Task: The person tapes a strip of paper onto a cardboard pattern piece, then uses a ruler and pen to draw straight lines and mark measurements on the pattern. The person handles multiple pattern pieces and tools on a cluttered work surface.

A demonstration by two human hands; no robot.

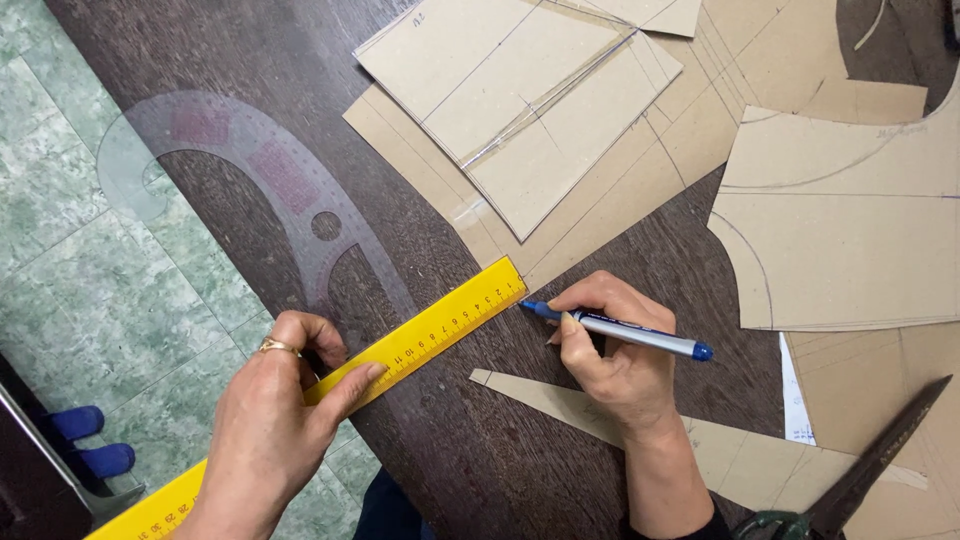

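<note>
My left hand pinches a long yellow ruler that lies slantwise on the dark wooden table, with its low end near the brown cardboard pattern pieces. A ring shows on one finger. My right hand grips a blue and silver pen, its tip pointing at the ruler's end beside the cardboard's edge. A narrow cardboard strip lies under my right wrist.
A clear plastic curve template hangs over the table's left edge above a green tiled floor. More cardboard pieces lie at the right. Dark scissors rest at the bottom right. Blue slippers sit on the floor.
</note>
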